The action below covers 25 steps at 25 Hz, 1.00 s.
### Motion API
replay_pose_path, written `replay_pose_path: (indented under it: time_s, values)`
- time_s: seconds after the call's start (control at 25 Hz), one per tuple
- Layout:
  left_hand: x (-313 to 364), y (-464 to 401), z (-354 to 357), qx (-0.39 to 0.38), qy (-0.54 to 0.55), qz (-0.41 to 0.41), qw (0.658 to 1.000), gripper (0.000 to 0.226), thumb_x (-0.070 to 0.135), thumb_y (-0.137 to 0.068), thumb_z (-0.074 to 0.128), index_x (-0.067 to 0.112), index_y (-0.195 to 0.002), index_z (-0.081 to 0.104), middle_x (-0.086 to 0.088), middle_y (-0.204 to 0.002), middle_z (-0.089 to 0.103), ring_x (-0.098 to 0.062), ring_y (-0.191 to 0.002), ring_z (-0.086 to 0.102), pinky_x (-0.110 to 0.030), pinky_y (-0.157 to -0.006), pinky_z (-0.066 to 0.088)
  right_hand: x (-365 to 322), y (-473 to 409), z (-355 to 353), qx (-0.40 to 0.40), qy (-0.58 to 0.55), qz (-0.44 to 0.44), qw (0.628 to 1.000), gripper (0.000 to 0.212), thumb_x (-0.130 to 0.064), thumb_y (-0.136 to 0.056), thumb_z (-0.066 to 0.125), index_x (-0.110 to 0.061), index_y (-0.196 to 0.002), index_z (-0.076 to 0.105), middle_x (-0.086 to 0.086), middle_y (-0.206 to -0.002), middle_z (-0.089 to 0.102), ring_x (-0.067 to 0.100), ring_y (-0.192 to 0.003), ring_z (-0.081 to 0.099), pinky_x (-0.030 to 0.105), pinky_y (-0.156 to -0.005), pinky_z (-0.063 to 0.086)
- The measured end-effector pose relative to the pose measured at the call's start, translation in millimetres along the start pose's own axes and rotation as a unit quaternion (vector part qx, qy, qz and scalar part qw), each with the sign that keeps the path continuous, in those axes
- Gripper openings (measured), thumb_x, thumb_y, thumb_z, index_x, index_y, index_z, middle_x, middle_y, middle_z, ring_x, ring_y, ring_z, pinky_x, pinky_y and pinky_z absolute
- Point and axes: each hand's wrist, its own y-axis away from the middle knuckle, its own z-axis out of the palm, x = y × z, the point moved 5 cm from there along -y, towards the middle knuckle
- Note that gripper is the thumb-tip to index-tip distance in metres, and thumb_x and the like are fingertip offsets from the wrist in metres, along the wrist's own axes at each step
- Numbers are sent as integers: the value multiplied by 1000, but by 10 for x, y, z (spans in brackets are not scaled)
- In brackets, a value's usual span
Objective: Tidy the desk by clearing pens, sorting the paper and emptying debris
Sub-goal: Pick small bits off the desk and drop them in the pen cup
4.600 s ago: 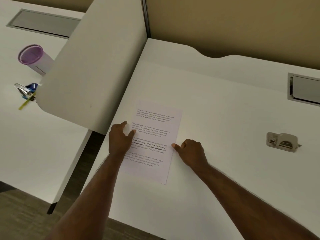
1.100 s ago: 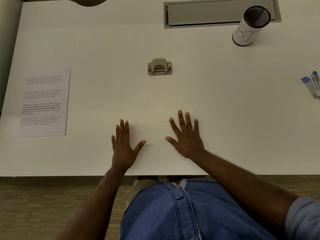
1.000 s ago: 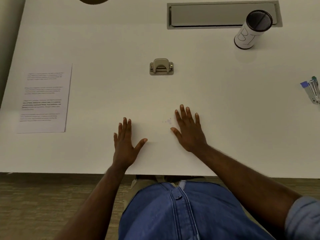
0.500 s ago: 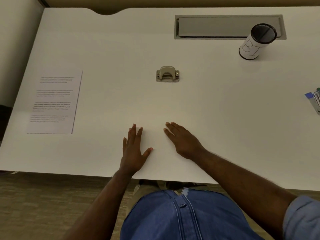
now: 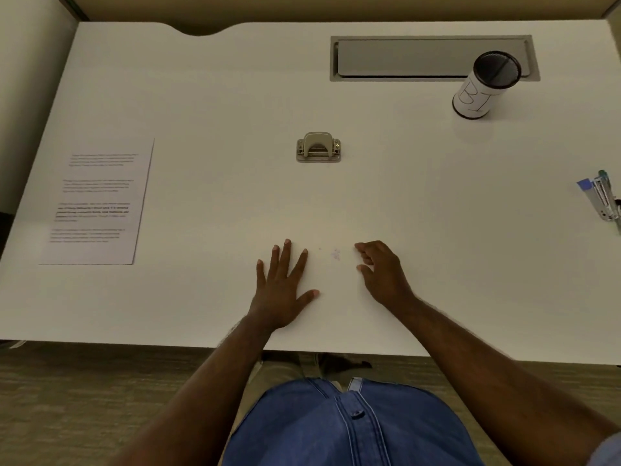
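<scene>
Debris [image 5: 336, 253] btwn L hand [image 5: 280, 294], R fingers [image 5: 364, 250]

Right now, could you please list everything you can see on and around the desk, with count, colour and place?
Desk: one, white, fills most of the view.
Printed sheet: one, white with dark text, flat at the desk's left side.
Hole punch: one, beige and metallic, centre of the desk.
Pen cup: one, white wrap with a black rim, far right, partly over the cable hatch.
Cable hatch: one, grey, set into the desk's far edge.
Stapler: one, silver with blue, at the right edge, partly cut off.
Paper bits: a few, pale purple, between the hands.
Left hand: flat on the desk, fingers spread.
Right hand: fingers loosely curled beside the bits, holding nothing visible.
</scene>
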Motion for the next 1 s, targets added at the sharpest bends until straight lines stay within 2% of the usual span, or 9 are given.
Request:
replay_pose_path:
  time_s: [0.08,0.16,0.4,0.52,0.68,0.76,0.84,0.92,1.0]
  values:
    - [76,-72,56,-19,-27,-9,999,89,76,-84,25,34,-145,-24,-3,-149,-41,-25,-137,-38,-53,-109,-21,-20,56,56,-10,6,0,1000,44,7,-77,67,-3,-119,58,9,-110,59,13,-93,57,8,-79,41]
    - [133,-157,62,-16,-31,-17,999,91,80,-81,22,36,-144,-26,-4,-149,-42,-26,-136,-39,-55,-108,-22,-49,83,110,-8,14,2,1000,43,6,-77,68,-3,-118,59,8,-108,59,9,-90,54,5,-76,40]
    - [401,-241,95,-53,-69,44,995,86,82,-79,16,42,-142,-27,-7,-149,-40,-30,-137,-38,-64,-110,-14,-110,98,166,46,12,9,999,37,6,-76,68,-1,-113,62,13,-102,62,12,-88,56,27,-78,51]
    - [335,-224,16,-35,-28,38,998,86,80,-81,20,42,-142,-27,-6,-151,-38,-28,-138,-35,-60,-111,-17,-129,66,157,50,18,7,999,40,4,-75,70,-2,-113,62,12,-101,61,14,-88,57,29,-78,52]
    - [-49,-125,-162,-6,20,-15,1000,92,74,-84,31,33,-145,-25,-3,-152,-36,-25,-140,-32,-52,-111,-16,-269,24,198,17,87,-58,994,36,3,-80,63,-3,-115,62,10,-108,62,20,-96,58,22,-82,42]
    - [-228,-31,-243,8,20,-8,1000,92,69,-86,37,29,-147,-19,-3,-153,-33,-23,-141,-30,-51,-113,-14,-350,25,264,2,153,-86,984,32,1,-84,59,-3,-115,62,9,-112,63,25,-98,57,27,-81,45]
    - [-372,81,-307,22,26,9,999,91,63,-88,43,27,-149,-13,1,-153,-31,-21,-141,-29,-50,-114,-12,-388,27,353,-12,196,-75,978,24,-3,-89,54,-5,-111,61,6,-110,60,24,-98,53,34,-79,50]
    - [-495,187,-340,33,36,16,999,89,58,-89,47,26,-150,-8,3,-154,-27,-18,-142,-27,-48,-115,-10,-407,14,418,-24,243,-42,969,18,0,-89,48,-5,-102,59,4,-103,57,22,-94,52,36,-71,50]
    - [-594,268,-361,42,43,17,998,87,54,-89,50,25,-151,-3,2,-157,-20,-17,-143,-24,-47,-115,-9,-465,-10,466,-10,337,-50,940,18,11,-75,55,-5,-83,59,6,-87,58,24,-79,56,31,-51,45]
